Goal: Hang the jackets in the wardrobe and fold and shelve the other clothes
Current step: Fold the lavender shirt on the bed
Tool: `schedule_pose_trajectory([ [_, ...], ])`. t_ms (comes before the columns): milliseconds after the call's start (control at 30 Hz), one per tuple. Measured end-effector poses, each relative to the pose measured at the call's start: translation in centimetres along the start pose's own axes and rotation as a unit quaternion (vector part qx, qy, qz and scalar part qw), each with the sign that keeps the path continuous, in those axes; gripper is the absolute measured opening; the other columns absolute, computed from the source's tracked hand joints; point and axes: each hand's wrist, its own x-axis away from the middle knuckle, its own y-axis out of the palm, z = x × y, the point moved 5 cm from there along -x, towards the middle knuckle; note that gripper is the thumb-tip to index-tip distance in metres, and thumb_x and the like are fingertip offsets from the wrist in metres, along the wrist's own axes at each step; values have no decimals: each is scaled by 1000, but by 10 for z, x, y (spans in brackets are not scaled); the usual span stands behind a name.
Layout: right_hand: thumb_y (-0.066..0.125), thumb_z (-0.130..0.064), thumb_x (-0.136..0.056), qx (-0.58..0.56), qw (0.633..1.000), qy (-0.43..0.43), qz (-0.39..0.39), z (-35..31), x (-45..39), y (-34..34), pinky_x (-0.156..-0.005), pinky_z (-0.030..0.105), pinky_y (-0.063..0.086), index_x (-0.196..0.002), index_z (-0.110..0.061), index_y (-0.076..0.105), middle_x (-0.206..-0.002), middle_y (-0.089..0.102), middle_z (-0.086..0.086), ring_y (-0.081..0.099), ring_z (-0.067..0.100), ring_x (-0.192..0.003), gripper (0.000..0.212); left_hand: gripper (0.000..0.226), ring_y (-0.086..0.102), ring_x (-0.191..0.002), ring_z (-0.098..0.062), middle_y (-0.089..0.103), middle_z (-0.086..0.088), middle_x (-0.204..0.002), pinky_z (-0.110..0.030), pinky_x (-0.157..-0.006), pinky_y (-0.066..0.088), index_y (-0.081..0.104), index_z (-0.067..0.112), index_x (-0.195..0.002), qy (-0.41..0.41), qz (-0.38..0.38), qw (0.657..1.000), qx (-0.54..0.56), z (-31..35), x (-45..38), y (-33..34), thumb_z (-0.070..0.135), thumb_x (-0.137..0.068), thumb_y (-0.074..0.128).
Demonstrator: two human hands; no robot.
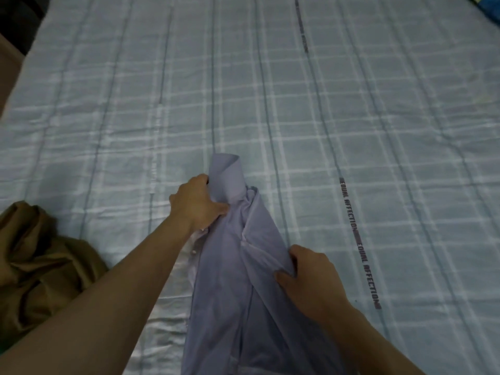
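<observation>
A pale lilac button-up shirt (238,280) lies lengthwise on the bed, folded into a narrow strip, collar pointing away from me. My left hand (196,204) grips the shirt just below the collar at its left edge. My right hand (308,277) pinches a fold of cloth on the shirt's right side, thumb on top. The shirt's lower end runs out of view at the bottom.
The bed is covered by a light blue checked sheet (270,90) with printed lettering stripes. A crumpled brown garment (40,263) lies at the left near the bed's front. A dark gap and floor show at the far left; something blue sits at the top right corner.
</observation>
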Motion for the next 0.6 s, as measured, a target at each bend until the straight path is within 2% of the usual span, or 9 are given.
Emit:
schedule_pose_trajectory([
  [67,59,-35,-93,-25,999,-28,14,2,2,1,-53,16,31,-78,-24,46,-71,49,-13,45,2,-62,22,48,67,-93,-24,71,-2,-98,-36,-79,53,66,13,-100,21,-29,993,110,1,1,0,33,-60,84],
  [133,59,-30,-94,-64,997,-44,25,4,4,-2,-53,16,32,-77,-21,48,-69,50,-12,46,3,-60,22,31,69,-91,-22,73,-2,-95,-36,-78,55,70,15,-98,41,-29,987,152,1,4,-3,20,-71,82],
  [200,59,-25,-94,-89,994,-53,30,4,2,-7,-52,16,36,-76,-19,48,-67,51,-10,47,4,-57,22,19,69,-88,-21,73,-4,-93,-32,-74,55,71,12,-97,61,15,990,123,4,8,-11,11,-79,75],
  [300,58,-21,-95,-97,993,-66,31,-4,-9,-14,-52,17,38,-76,-18,47,-68,53,-7,49,4,-58,22,16,67,-85,-21,73,-7,-92,-28,-73,54,70,6,-96,104,100,983,110,13,10,-33,4,-80,72],
  [400,58,-18,-95,-101,990,-83,57,-15,-29,-31,-50,19,34,-73,-18,44,-66,50,-7,46,4,-57,26,15,63,-80,-16,71,-5,-90,-12,-62,46,69,4,-96,127,161,972,115,21,8,-60,3,-81,70],
  [533,59,-15,-93,-109,982,-117,103,-40,-68,-62,-51,24,28,-75,-13,45,-66,49,-6,46,7,-59,22,9,64,-77,-22,69,-6,-85,-29,-62,50,64,5,-92,133,247,951,131,30,3,-91,7,-84,67],
  [600,60,-13,-92,-125,975,-129,133,-53,-84,-77,-51,24,29,-76,-12,47,-67,50,-3,48,11,-60,20,8,62,-73,-19,68,-4,-82,-31,-62,48,62,7,-91,139,272,940,149,36,3,-99,9,-85,66],
])
